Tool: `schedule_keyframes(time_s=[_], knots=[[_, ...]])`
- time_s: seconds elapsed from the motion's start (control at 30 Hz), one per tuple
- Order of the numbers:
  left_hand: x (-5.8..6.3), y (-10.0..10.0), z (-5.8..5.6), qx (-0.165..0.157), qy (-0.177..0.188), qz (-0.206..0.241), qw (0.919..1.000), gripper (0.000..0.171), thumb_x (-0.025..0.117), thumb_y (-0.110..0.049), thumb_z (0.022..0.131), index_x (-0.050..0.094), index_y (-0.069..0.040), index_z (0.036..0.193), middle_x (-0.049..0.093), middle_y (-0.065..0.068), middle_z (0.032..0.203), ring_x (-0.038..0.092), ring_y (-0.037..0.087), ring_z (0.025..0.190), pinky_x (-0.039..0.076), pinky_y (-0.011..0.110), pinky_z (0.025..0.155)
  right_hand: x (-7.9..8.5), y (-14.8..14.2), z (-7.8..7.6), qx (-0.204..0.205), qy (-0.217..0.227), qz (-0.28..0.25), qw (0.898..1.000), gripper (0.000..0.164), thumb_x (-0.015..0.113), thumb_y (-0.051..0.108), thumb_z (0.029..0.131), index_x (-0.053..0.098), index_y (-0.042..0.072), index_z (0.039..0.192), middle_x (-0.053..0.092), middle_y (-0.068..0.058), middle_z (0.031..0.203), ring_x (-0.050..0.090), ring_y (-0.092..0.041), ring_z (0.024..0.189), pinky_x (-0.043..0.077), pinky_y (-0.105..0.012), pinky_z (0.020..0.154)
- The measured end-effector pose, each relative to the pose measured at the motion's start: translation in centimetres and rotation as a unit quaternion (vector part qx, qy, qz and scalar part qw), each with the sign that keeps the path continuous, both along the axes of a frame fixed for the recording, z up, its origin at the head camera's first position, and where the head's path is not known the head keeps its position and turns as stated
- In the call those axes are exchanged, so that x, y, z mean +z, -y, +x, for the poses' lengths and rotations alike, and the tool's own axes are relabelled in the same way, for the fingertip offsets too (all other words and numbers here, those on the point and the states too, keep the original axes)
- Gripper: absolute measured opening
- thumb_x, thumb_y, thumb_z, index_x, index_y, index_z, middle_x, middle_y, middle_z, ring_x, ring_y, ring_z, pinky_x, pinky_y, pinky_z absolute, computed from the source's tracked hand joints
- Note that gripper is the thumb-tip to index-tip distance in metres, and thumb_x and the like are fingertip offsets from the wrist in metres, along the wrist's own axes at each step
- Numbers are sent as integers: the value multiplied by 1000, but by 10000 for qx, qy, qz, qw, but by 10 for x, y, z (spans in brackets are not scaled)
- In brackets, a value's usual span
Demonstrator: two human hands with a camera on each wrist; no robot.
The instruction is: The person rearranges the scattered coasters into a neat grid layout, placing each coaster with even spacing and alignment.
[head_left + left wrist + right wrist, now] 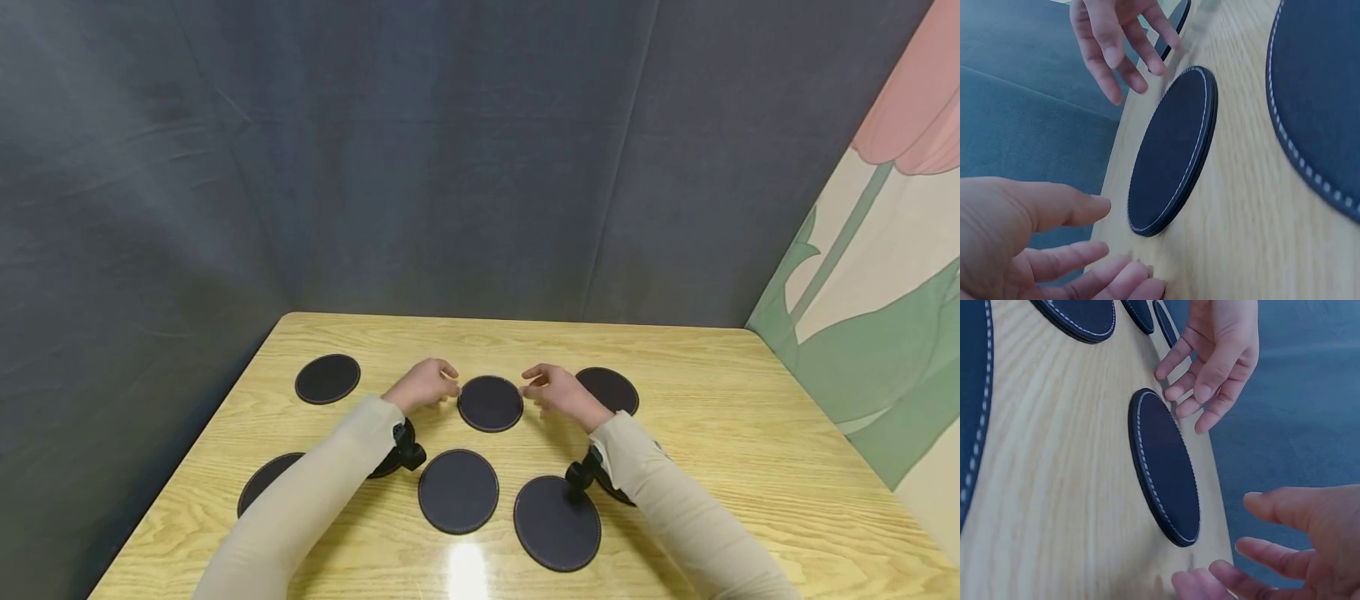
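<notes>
A round black coaster with pale stitching round its rim [491, 404] lies flat on the wooden table [712, 433], between my two hands. On its left side is my left hand [426, 384], fingers loosely bent and holding nothing. Opposite it, my right hand [557, 390] hovers at the coaster's right side, also holding nothing. Both wrist views show this coaster [1172, 153] apart from the fingers of either hand. Just behind the right hand sits another black coaster [611, 390].
More black coasters are spread over the table: one at the far left [327, 378], one at the near left [264, 482], two in front [458, 492] [557, 523]. Others are partly covered by the forearms. A dark blue curtain [450, 167] stands behind the table; a flowered panel [885, 333] borders the right.
</notes>
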State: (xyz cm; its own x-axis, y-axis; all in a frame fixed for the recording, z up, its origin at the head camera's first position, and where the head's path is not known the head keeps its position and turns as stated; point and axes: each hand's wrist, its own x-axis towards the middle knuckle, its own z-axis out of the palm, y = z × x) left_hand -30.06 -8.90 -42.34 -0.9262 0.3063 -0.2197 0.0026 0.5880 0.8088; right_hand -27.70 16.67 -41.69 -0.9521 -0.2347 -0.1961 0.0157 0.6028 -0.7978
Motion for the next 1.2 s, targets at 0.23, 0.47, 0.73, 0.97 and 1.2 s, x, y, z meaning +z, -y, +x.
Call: schedule_keyframes(time_s=[0.23, 0.47, 0.73, 0.97, 1.2], knots=[[0, -5, 5, 241, 466, 414, 9978, 48, 66, -12, 90, 52, 6, 132, 62, 14, 115, 58, 19, 84, 58, 32, 69, -8, 7, -3, -93, 436, 12, 9990, 46, 60, 17, 96, 49, -2, 137, 57, -22, 121, 58, -16, 68, 54, -28, 62], [-2, -10, 7, 250, 533, 476, 9971, 51, 66, -10, 90, 49, 8, 135, 57, 20, 122, 61, 25, 95, 59, 33, 71, -5, 11, 1, -59, 550, -87, 9984, 47, 60, 15, 96, 49, -3, 137, 54, -26, 127, 63, -20, 75, 57, -31, 67], [-3, -16, 12, 299, 499, 456, 9973, 53, 66, -12, 90, 48, 9, 135, 51, 22, 134, 63, 28, 104, 59, 32, 72, -7, 16, 1, -151, 571, -147, 9981, 45, 61, 14, 95, 51, -2, 136, 53, -24, 127, 62, -20, 78, 57, -31, 68], [-4, -20, 13, 377, 437, 390, 9976, 52, 65, -12, 91, 48, 10, 135, 50, 25, 135, 61, 32, 111, 59, 32, 74, -11, 19, 2, -301, 605, -317, 9972, 44, 62, 13, 94, 52, -1, 135, 52, -24, 129, 64, -22, 88, 58, -30, 72], [-6, -25, 14, 476, 348, 446, 9973, 45, 64, -8, 90, 53, 11, 129, 56, 24, 125, 64, 31, 105, 59, 31, 72, -8, 21, 3, -289, 630, -571, 9960, 44, 58, 10, 96, 49, -5, 136, 52, -26, 126, 64, -26, 95, 58, -35, 79]])
